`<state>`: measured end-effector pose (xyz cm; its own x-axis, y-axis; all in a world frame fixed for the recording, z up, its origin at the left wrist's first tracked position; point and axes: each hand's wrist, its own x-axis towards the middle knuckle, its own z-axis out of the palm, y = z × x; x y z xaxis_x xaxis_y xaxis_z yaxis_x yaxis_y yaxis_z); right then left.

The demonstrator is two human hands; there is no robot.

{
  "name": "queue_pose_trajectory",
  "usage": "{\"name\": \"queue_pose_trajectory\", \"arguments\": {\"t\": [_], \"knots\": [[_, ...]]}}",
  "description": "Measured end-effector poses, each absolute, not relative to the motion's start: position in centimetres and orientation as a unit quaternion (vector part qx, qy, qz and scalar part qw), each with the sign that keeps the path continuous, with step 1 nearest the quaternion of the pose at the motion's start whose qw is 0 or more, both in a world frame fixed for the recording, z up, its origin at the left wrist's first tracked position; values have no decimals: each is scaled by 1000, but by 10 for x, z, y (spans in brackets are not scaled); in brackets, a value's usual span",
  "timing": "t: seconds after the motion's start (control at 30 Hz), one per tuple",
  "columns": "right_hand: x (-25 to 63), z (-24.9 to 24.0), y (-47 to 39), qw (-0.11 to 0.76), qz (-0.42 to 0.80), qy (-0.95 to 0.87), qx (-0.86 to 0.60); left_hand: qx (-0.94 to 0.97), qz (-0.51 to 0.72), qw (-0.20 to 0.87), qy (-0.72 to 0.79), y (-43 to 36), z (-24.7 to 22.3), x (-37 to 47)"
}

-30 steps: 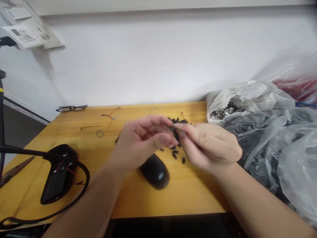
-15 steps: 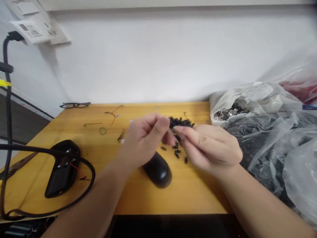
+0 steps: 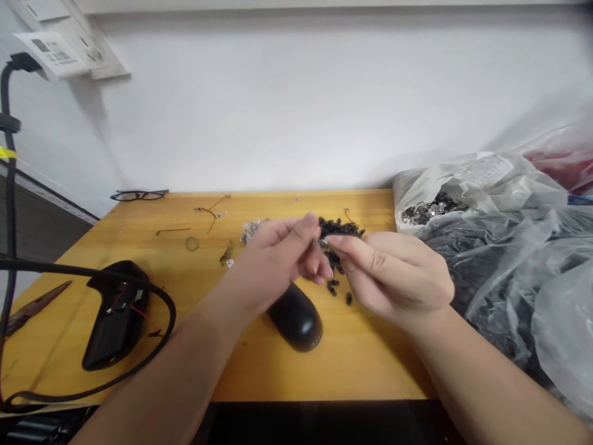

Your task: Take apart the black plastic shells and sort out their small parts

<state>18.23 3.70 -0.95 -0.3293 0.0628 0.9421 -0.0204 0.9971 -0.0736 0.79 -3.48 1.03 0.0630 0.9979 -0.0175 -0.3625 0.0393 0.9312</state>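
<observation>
In front of me, my left hand (image 3: 285, 247) is closed in a pinch, thumb pressed on the fingers; what sits between them is too small to make out. Facing it, my right hand (image 3: 393, 269) pinches thumb to forefinger, with a tiny pale glint at the tips that I cannot name. A narrow gap separates the two sets of fingertips. Behind and below them lies a heap of small black pieces (image 3: 340, 228), partly covered by the hands. Small shiny clear or silvery pieces (image 3: 250, 230) lie behind my left hand. A smooth black mouse-like object (image 3: 296, 318) rests under my wrists.
Left on the wooden table (image 3: 259, 371) are a black housing with wires (image 3: 115, 315), pliers (image 3: 39, 306) and a looping black cable (image 3: 173, 315). Glasses (image 3: 139, 195) lie at the back. Plastic bags with metal and dark parts (image 3: 491, 259) crowd the right.
My left hand has shifted slightly; its lower fingers show more clearly and the shiny pieces behind it have come into view. The right hand keeps its pinch almost in place.
</observation>
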Motion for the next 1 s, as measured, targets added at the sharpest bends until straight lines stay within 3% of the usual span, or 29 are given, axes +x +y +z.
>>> {"name": "queue_pose_trajectory", "arguments": {"t": [0.33,0.67,1.0], "knots": [[178,-11,30,597,121,-793,-28,478,558,542,408,-37,9,4],[177,-7,27,600,128,-788,-40,499,552,509,432,-38,12,5],[180,-6,25,604,90,-788,-75,651,522,203,512,-47,12,1]]}}
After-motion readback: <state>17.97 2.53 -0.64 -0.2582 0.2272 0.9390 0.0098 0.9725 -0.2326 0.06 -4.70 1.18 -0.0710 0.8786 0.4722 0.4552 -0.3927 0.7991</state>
